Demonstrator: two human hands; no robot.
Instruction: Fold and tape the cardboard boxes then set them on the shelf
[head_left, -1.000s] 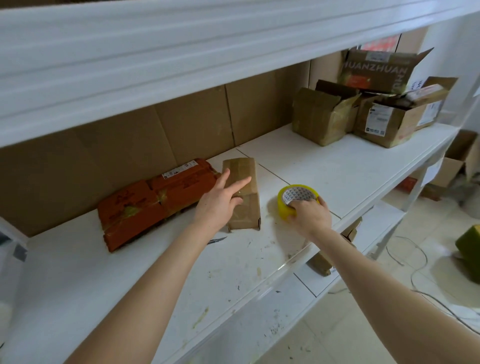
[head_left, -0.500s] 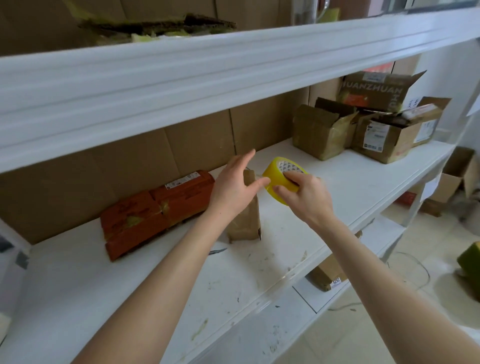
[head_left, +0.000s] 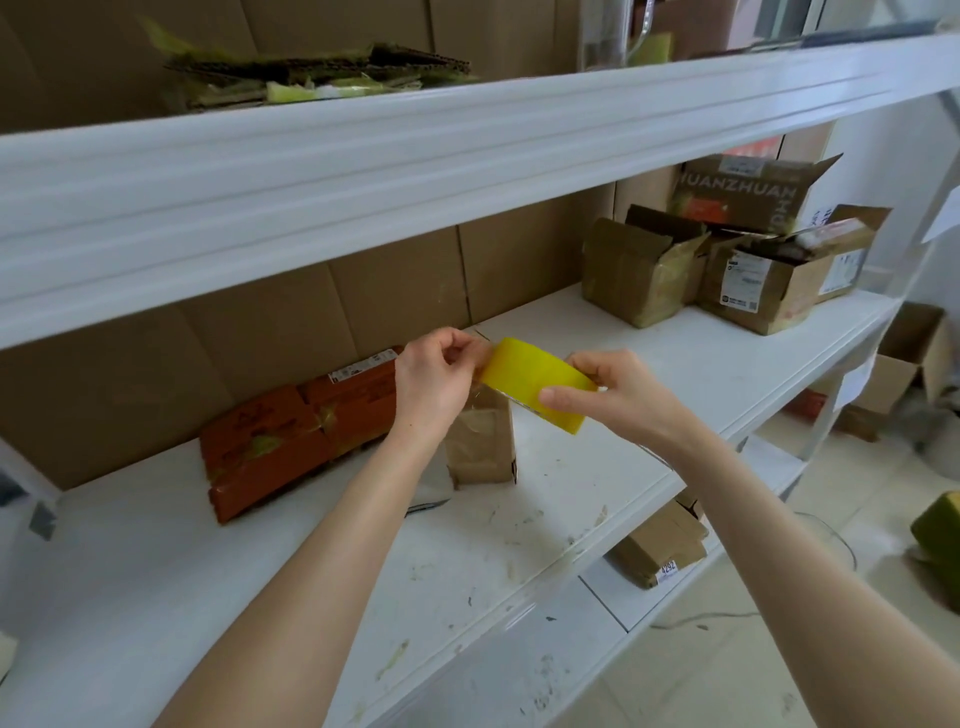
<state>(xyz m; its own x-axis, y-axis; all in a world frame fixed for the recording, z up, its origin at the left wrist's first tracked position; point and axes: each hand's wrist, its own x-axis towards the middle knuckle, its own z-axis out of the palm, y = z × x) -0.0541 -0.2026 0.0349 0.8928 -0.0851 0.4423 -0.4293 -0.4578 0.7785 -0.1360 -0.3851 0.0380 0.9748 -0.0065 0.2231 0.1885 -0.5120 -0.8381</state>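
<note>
in the head view both hands are up over the middle shelf (head_left: 260, 571), holding the yellow tape (head_left: 535, 387) between them in the air. the right hand (head_left: 618, 395) grips the roll from its right side, thumb laid across the near face and fingers curled over the far edge. the left hand (head_left: 436, 379) is curled at the roll's left edge, thumb and fingertips pinching there; whether they have the loose end of the tape cannot be told. just below the roll, a small brown box (head_left: 483, 441) stands upright on the shelf, its top partly hidden by the hands. to its left, an orange box (head_left: 291, 441) lies flat near the cardboard back wall. far right on the same shelf is a cluster of open boxes (head_left: 634, 270), flaps up, one printed "huanzhuan" (head_left: 743, 195). the top shelf (head_left: 363, 171) crosses the picture, with flat cardboard (head_left: 311, 73) lying on it. on the low shelf (head_left: 597, 597), under the right forearm, lies a taped parcel (head_left: 660, 545) with a number label. at the far right an open carton (head_left: 909, 358) sits on the floor.
</note>
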